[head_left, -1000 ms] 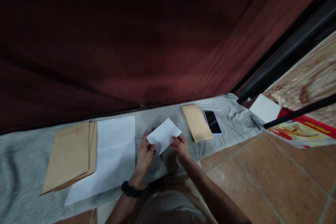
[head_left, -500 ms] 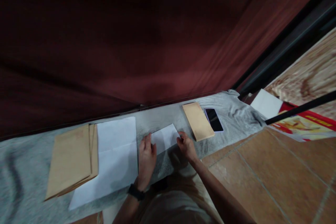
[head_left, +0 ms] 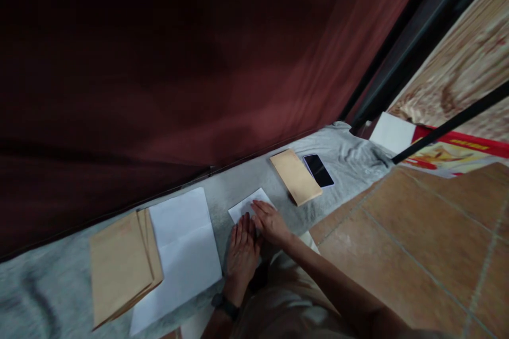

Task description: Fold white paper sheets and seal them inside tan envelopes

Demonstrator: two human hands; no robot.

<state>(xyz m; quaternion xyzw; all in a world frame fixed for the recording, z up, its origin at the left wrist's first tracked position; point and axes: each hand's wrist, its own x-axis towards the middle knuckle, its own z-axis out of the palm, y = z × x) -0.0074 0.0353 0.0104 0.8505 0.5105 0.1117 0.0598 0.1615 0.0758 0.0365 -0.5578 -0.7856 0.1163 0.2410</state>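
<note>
A small folded white paper (head_left: 247,205) lies flat on the grey cloth (head_left: 47,286). My left hand (head_left: 242,246) rests on its near part, fingers stretched out flat and together. My right hand (head_left: 270,222) lies beside it, fingers extended over the paper's right side. Both palms face down and cover most of the sheet. A dark band sits on my left wrist.
To the left lie a stack of white sheets (head_left: 178,254) and brown envelopes (head_left: 119,265). To the right sit one brown envelope (head_left: 295,176) and a dark phone (head_left: 318,169). A dark red curtain (head_left: 178,63) hangs behind; tiled floor (head_left: 417,243) lies right, with a white sheet (head_left: 392,132).
The folded paper, held up in both hands a second ago, has been laid on the cloth. Both hands have opened and now press flat on it.
</note>
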